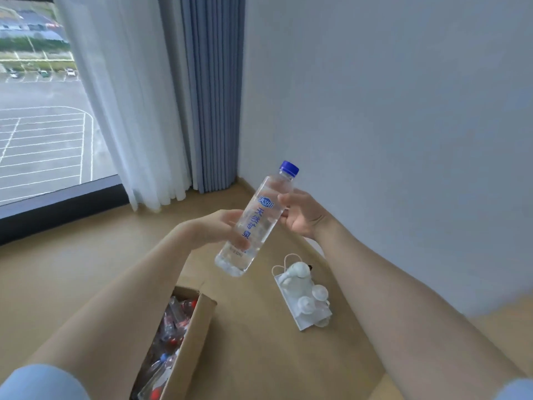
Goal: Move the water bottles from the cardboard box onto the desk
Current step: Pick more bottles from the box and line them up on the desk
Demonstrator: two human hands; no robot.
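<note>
so the water bottle (pixel 259 223) is up in the air, tilted, caught between both sets of fingers; left hand (pixel 220 229) is wrapped round the lower half, right hand (pixel 302 215) is curled round it just under the shoulder; blue cap (pixel 289 168) pokes up past the right fingertips; cardboard box (pixel 191 342) sits well below the left fingers, more bottles (pixel 173 321) inside; white tea set on a tray (pixel 302 323) is down under the right fingers on the wooden surface (pixel 259 362)
</note>
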